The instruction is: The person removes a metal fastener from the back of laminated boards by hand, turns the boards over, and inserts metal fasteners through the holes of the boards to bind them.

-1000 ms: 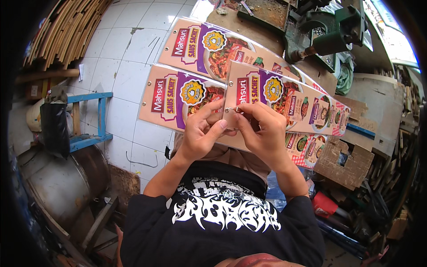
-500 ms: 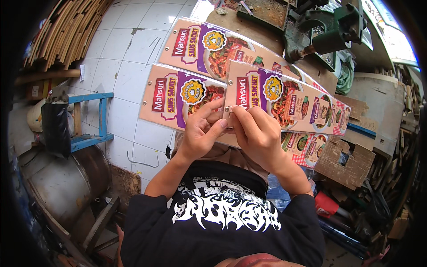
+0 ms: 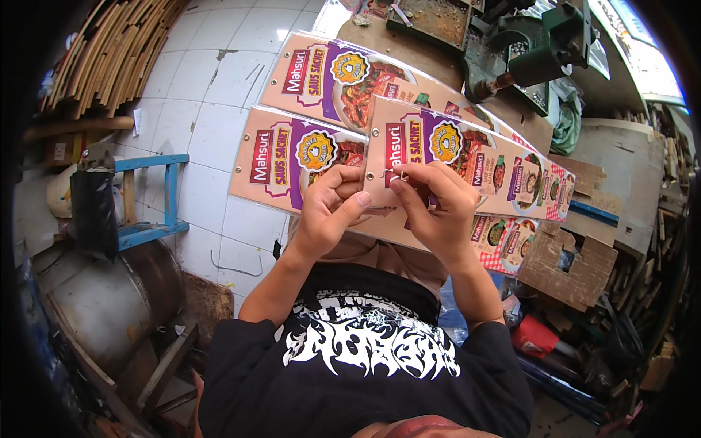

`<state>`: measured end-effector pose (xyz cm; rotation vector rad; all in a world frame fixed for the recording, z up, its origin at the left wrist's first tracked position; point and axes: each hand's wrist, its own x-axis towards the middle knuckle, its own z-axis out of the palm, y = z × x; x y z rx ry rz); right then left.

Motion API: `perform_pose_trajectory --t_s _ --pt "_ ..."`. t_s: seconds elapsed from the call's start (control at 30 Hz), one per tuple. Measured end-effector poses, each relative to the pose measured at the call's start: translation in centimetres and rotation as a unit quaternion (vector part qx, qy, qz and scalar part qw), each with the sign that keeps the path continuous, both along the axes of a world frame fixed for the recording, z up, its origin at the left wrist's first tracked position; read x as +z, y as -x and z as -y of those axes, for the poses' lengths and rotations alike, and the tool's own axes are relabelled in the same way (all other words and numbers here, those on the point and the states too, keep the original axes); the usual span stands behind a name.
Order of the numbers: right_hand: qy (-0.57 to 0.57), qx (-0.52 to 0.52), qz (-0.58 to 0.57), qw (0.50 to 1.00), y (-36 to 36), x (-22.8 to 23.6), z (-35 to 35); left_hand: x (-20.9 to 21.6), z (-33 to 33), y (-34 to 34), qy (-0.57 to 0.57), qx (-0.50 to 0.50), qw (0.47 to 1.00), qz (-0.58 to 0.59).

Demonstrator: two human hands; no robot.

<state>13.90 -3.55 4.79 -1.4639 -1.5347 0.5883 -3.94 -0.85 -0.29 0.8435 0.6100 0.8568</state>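
Observation:
A long printed sheet, beige and purple with food pictures, lies uppermost in front of me. Its left end carries two metal eyelets, the lower eyelet close to my fingers. My left hand grips that end near the lower corner, thumb on top. Just right of the eyelet, my right hand pinches a small, thin, pale piece that is too small to name. Two similar sheets, a lower-left one and a far one, lie partly beneath the uppermost sheet.
A dark green bench machine stands far right beside a metal tray. Left are a blue frame, a metal drum and stacked wood strips. A worn board lies at right.
My right hand has drawn back rightward from the eyelet, which now shows, with the small pale piece between its fingertips. My left hand stays on the sheet's end.

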Motion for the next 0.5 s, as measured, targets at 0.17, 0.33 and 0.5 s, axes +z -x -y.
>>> perform_pose_trajectory --t_s 0.17,0.33,0.5 --pt "-0.004 0.008 -0.085 0.996 -0.7 -0.4 0.6 -0.2 -0.2 0.4 0.008 -0.027 0.999 0.025" --pt "-0.001 -0.001 -0.160 0.987 -0.3 -0.5 1.2 -1.8 -0.4 1.1 0.073 -0.015 0.992 0.106" --pt "-0.030 0.006 -0.152 0.988 -0.6 0.0 2.0 -0.5 -0.6 0.7 0.079 -0.031 0.993 0.084"
